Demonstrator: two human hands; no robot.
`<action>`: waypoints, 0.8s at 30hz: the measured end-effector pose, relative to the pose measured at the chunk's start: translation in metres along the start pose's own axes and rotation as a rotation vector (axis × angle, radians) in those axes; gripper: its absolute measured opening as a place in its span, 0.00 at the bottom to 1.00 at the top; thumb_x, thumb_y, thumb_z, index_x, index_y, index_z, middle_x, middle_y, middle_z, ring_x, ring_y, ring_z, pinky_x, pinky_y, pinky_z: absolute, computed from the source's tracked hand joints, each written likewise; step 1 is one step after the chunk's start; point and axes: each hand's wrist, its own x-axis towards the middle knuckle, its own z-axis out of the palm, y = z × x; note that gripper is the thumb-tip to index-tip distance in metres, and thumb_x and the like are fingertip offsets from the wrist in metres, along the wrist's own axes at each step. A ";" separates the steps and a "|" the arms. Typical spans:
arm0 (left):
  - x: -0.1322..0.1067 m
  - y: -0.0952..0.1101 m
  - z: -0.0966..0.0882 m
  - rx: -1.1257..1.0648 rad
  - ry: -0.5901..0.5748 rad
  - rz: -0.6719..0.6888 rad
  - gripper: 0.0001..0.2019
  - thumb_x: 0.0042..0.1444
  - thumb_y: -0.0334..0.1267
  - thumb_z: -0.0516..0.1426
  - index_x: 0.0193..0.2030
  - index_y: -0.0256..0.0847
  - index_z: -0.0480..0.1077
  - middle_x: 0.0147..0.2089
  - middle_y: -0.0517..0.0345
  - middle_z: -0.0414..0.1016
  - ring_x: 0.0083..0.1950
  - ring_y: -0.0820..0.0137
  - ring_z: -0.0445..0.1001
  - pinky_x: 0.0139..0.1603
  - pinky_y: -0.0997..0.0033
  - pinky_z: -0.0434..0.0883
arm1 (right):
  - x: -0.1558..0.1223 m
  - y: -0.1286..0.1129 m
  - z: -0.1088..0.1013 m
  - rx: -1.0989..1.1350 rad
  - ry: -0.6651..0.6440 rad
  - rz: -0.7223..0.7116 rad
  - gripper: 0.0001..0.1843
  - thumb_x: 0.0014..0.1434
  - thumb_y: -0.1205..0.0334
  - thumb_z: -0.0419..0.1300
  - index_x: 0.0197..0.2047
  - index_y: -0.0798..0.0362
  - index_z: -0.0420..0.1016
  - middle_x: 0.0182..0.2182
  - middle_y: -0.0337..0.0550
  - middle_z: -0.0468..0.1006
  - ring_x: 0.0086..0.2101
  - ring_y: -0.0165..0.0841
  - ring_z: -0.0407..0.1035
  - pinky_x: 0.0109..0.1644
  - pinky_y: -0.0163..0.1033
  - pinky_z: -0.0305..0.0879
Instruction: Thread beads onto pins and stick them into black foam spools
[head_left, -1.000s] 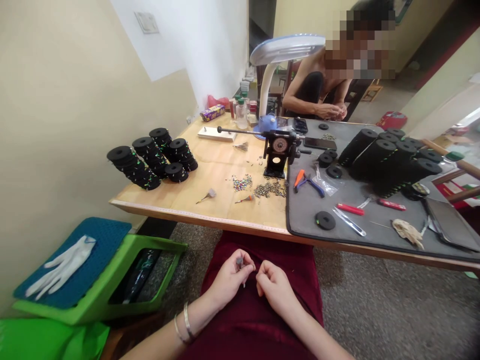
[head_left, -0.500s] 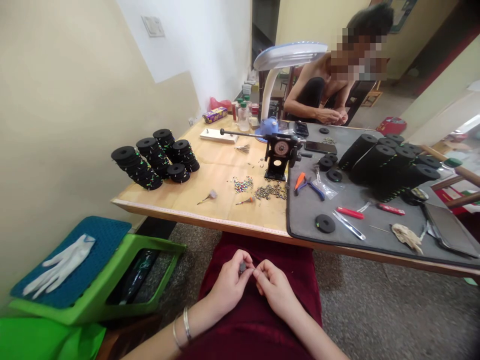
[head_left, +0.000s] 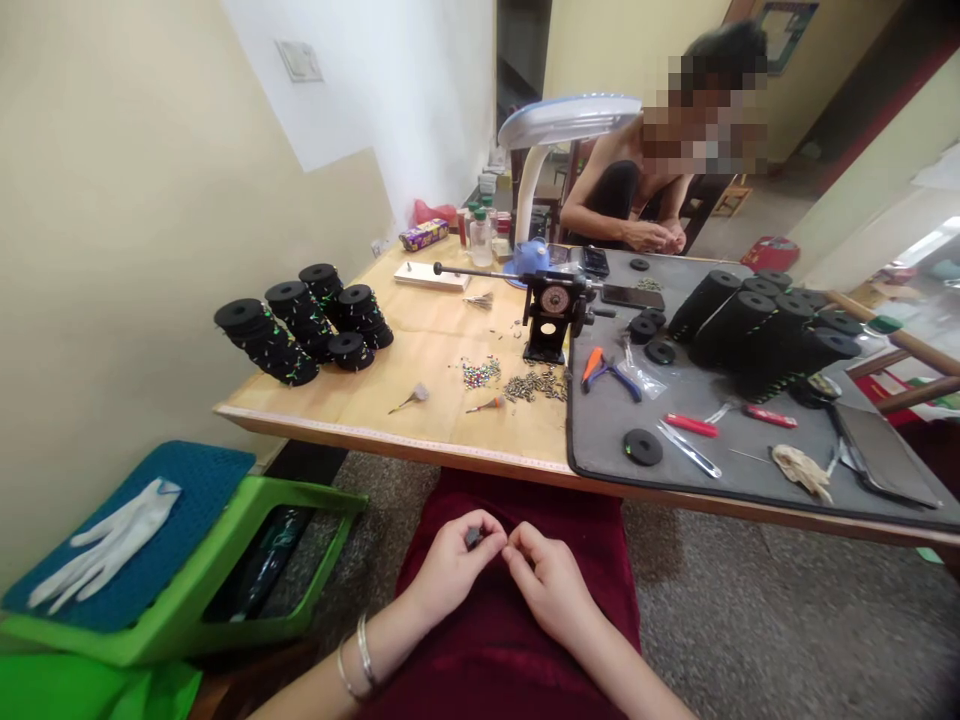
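My left hand rests over my dark red lap, fingers pinched on a small dark grey piece at its fingertips. My right hand is beside it with thumb and forefinger pinched together, touching the left fingertips; what it holds is too small to make out. Both hands sit below the near edge of the wooden table. On the table ahead lie a small heap of coloured beads and a heap of small metal pieces.
Stacks of black spools stand at the table's left, taller black spool rolls on a grey mat at right. A hand-crank winder, pliers and a lamp are there. A person sits opposite. A green stool with a white glove stands left.
My hands have stayed together in my lap, the fingertips closing in a little more. The view has shifted slightly; nothing on the table has moved.
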 end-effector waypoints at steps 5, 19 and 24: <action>0.004 0.006 0.001 -0.254 -0.015 -0.017 0.12 0.56 0.45 0.57 0.29 0.38 0.66 0.25 0.64 0.65 0.23 0.77 0.57 0.26 0.76 0.58 | -0.001 -0.002 -0.006 -0.093 0.025 -0.084 0.08 0.60 0.67 0.52 0.29 0.51 0.66 0.24 0.36 0.71 0.25 0.28 0.64 0.31 0.31 0.55; 0.000 0.045 -0.018 -0.894 -0.127 -0.120 0.13 0.54 0.34 0.62 0.27 0.37 0.61 0.24 0.67 0.59 0.20 0.84 0.50 0.23 0.81 0.50 | -0.002 0.038 -0.053 -0.454 0.236 -0.380 0.09 0.62 0.66 0.52 0.33 0.52 0.72 0.31 0.45 0.75 0.35 0.35 0.65 0.38 0.37 0.62; -0.007 0.057 -0.032 -0.884 -0.060 -0.061 0.14 0.55 0.37 0.62 0.26 0.36 0.61 0.24 0.66 0.59 0.21 0.83 0.49 0.23 0.81 0.51 | -0.005 0.070 -0.075 -0.534 0.306 -0.391 0.10 0.63 0.65 0.52 0.35 0.52 0.75 0.33 0.47 0.77 0.37 0.37 0.66 0.42 0.42 0.64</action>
